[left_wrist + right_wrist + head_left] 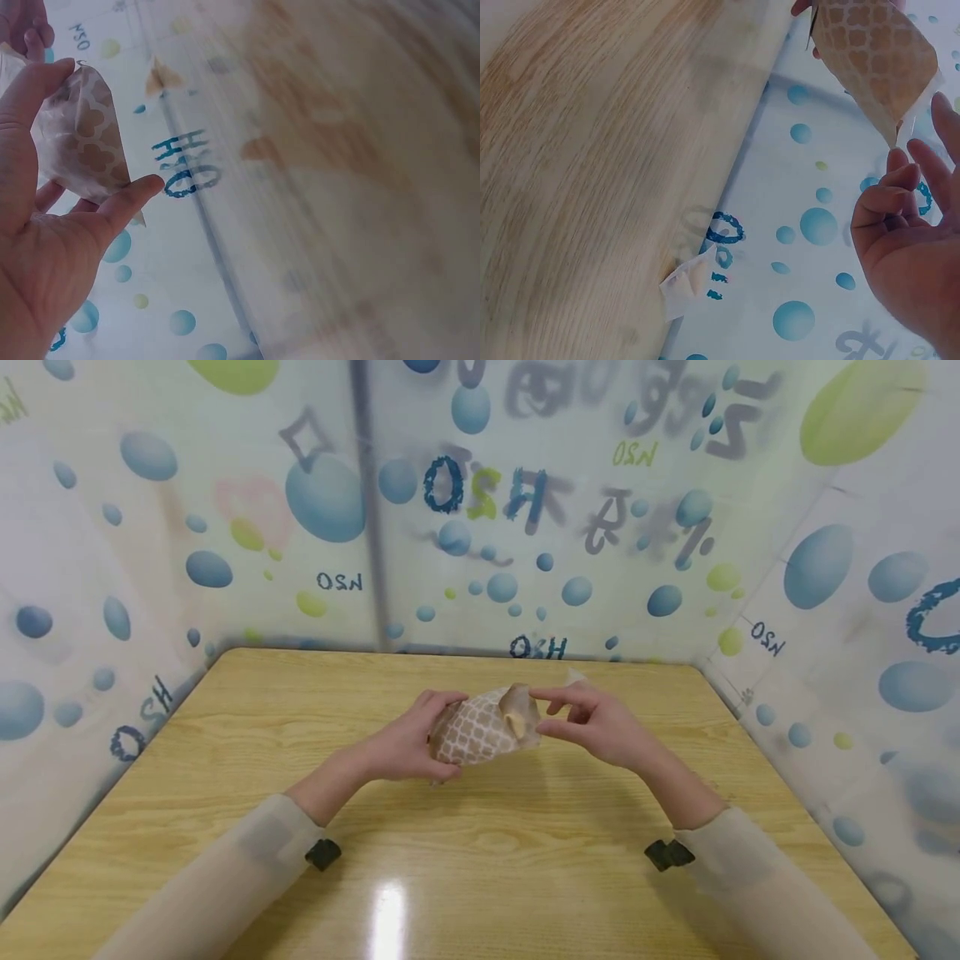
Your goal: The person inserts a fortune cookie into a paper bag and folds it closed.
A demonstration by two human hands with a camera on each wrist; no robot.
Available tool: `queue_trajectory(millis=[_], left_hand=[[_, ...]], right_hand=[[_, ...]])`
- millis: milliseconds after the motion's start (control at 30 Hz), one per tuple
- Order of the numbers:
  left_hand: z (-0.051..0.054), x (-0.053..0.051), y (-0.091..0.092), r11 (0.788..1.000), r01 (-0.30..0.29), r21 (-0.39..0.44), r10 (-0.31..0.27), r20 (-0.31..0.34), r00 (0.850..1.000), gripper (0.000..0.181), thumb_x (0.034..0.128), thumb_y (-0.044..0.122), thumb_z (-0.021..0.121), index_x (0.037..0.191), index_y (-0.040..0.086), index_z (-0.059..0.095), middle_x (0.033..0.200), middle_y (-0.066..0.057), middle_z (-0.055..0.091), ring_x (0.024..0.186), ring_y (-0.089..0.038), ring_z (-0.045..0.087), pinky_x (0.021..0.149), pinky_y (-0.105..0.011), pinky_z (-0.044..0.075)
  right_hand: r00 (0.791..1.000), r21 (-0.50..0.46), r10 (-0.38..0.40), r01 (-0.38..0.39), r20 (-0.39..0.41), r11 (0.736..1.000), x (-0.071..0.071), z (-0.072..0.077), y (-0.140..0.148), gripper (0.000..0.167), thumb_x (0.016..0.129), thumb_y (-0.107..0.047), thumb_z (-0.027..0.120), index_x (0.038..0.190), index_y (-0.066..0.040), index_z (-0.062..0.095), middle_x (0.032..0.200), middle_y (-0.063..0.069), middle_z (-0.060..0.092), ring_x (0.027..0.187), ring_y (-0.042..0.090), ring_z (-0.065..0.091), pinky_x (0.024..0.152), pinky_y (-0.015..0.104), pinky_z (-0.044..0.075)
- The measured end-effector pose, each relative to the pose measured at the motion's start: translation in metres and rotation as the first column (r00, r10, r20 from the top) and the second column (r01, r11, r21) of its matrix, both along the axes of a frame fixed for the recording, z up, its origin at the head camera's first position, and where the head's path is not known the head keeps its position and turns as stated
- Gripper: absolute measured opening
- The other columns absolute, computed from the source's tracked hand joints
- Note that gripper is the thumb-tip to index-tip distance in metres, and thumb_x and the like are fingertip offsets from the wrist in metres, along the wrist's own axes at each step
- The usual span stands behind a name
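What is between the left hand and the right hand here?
A brown-and-white patterned packet, as the head view shows: the left hand grips one end, and the right hand is at the other.

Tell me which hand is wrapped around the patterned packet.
The left hand, gripping the packet across both edges; the right hand has only fingertips at one end.
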State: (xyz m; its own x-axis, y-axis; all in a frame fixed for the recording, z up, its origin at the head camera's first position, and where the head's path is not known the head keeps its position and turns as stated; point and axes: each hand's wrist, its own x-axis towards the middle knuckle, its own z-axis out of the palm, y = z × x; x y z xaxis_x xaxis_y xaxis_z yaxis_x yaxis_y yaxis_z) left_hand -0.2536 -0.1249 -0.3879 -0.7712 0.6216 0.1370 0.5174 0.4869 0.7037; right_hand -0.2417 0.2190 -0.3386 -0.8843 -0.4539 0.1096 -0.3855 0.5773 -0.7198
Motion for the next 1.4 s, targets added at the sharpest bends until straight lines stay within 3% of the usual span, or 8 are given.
queue_trajectory(millis=[1000,1400], left_hand=[[-0.003,-0.001,0.003,0.999,0.021,0.029,-0.021,0.027,0.999,0.104,0.0836,0.013,0.094,0.167,0.011,0.032,0.159,-0.018,0.037,0.145,-0.035,0.044,0.116,-0.06,0.051],[-0.004,-0.003,0.003,0.999,0.021,0.028,-0.022,0.027,0.999,0.104,0.0839,0.015,0.094,0.167,0.012,0.032,0.159,-0.018,0.037,0.145,-0.035,0.045,0.115,-0.059,0.053]], right_hand=[[0.999,0.035,0.035,-0.036,0.016,0.999,-0.002,-0.006,-0.022,0.053,0.1,-0.03,0.083,0.15,-0.022,0.07,0.118,0.008,0.059,0.069,0.019,0.047,0.059,0.03,0.046],[0.999,0.041,0.041,-0.042,0.009,0.998,-0.002,-0.008,-0.017,0.052,0.1,-0.029,0.082,0.151,-0.023,0.069,0.117,0.01,0.059,0.071,0.019,0.048,0.06,0.03,0.046]])
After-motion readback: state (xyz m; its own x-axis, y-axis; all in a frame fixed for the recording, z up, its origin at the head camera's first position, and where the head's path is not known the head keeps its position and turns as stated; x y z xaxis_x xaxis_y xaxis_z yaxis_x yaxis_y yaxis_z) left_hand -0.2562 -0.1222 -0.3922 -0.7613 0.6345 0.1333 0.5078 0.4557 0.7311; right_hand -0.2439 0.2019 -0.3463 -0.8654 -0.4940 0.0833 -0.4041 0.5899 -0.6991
